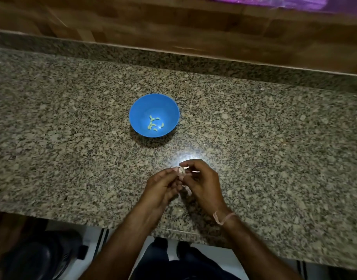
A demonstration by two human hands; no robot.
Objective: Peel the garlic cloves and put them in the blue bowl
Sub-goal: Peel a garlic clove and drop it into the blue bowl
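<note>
Near the front edge of the table [274, 138], both hands work one garlic clove [181, 171]. The left hand [161, 186] pinches it with curled fingers, and the right hand [202, 182], also curled in, picks at its papery skin. The clove is small and slick, so a hard tug could flick it out of the pinch and off the front edge to the floor. The blue bowl [137, 118] stands mid-table, well apart, with a few peeled cloves [155, 124] at its bottom.

A speckled granite counter [254, 128] carries one blue bowl [141, 110] holding several peeled garlic cloves [155, 123].
</note>
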